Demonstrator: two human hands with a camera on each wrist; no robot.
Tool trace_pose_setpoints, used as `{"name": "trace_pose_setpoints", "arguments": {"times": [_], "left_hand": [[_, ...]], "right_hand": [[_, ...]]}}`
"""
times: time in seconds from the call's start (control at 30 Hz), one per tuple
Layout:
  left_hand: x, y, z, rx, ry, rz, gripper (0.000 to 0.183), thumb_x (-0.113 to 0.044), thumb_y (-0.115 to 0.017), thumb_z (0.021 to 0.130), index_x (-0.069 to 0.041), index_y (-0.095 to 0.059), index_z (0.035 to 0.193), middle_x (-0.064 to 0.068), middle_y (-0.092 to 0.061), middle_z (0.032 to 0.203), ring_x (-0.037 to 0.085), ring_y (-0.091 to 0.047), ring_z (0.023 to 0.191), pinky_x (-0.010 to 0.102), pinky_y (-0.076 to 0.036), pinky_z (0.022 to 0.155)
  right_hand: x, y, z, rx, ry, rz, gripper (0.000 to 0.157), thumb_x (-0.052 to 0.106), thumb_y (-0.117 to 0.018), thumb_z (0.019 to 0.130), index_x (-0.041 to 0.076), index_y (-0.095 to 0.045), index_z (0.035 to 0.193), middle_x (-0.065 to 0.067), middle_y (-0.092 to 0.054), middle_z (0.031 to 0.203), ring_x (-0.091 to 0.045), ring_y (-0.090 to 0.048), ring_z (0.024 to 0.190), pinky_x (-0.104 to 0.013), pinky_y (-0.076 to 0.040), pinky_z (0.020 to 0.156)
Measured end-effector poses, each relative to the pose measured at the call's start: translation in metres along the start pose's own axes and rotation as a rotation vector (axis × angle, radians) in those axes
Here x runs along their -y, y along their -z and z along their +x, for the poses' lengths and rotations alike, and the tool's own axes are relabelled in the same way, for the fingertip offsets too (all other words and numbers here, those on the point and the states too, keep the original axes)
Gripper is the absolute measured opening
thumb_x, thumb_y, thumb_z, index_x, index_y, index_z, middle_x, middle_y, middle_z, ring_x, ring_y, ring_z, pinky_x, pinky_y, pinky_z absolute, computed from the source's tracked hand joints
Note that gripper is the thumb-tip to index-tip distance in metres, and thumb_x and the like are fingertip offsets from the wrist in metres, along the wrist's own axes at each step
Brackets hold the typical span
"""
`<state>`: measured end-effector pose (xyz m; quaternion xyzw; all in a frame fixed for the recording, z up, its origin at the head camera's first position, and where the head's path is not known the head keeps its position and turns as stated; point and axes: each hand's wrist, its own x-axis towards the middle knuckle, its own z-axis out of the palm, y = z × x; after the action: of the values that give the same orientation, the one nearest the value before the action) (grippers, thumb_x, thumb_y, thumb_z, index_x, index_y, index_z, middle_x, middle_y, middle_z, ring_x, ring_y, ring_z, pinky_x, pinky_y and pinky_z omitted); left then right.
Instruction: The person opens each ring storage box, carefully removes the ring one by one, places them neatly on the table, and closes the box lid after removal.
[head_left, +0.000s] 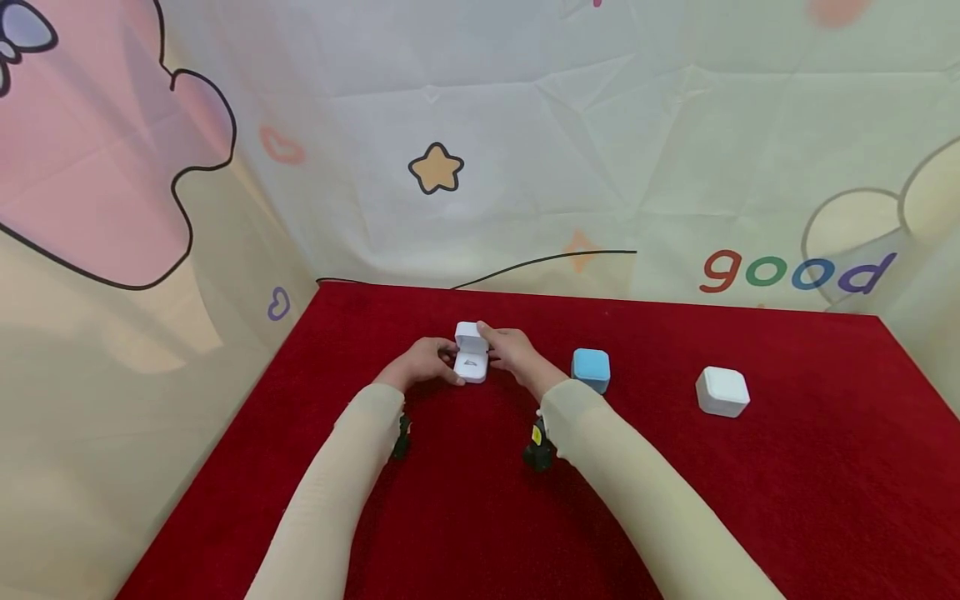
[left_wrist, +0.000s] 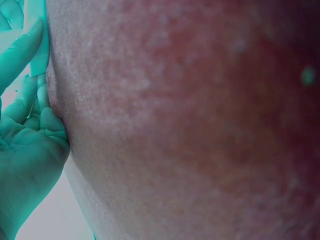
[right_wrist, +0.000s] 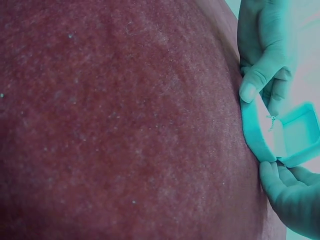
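A small white ring box (head_left: 471,367) stands on the red cloth with its lid raised and a ring (head_left: 470,362) in its lining. My left hand (head_left: 422,364) holds the box from the left, thumb at the front corner. From the right, my right hand (head_left: 514,352) holds it too, one digit up at the lid and other fingertips lower along the side. The right wrist view, tinted teal, shows the open box (right_wrist: 257,132) between the left hand (right_wrist: 265,40) and right hand (right_wrist: 295,200). Part of the box (left_wrist: 39,45) shows past the left hand (left_wrist: 32,160) in the left wrist view.
To the right of the right hand sits a closed light-blue box (head_left: 590,367), close to the right forearm. Farther right is a closed white box (head_left: 723,392). Red cloth (head_left: 465,517) covers the table, and a printed curtain (head_left: 525,167) hangs behind it.
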<state>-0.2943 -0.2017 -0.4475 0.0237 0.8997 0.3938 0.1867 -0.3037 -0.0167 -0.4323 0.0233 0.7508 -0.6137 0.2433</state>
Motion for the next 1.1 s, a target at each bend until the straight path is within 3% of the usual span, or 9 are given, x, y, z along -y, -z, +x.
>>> {"name": "trace_pose_setpoints", "arguments": {"times": [0.73,1.1], "left_hand": [[0.003,0.0,0.001,0.0,0.006,-0.01,0.064,-0.012,-0.081,0.085,0.002,-0.056,0.142,0.02,-0.061,0.138,0.03,-0.055,0.12,0.043,-0.047,0.11],[0.0,0.0,-0.002,-0.002,0.01,-0.015,0.065,-0.013,-0.081,0.085,0.001,-0.055,0.143,0.021,-0.06,0.14,0.031,-0.055,0.123,0.045,-0.046,0.113]], "right_hand": [[-0.01,0.006,-0.006,0.039,0.066,0.107,0.058,0.033,-0.042,0.111,-0.005,-0.037,0.155,-0.026,-0.047,0.156,-0.037,-0.048,0.145,-0.047,-0.042,0.12],[-0.012,0.006,-0.015,-0.054,0.084,0.1,0.052,0.027,-0.044,0.111,-0.004,-0.042,0.152,-0.025,-0.054,0.15,-0.037,-0.056,0.137,-0.045,-0.046,0.116]]}}
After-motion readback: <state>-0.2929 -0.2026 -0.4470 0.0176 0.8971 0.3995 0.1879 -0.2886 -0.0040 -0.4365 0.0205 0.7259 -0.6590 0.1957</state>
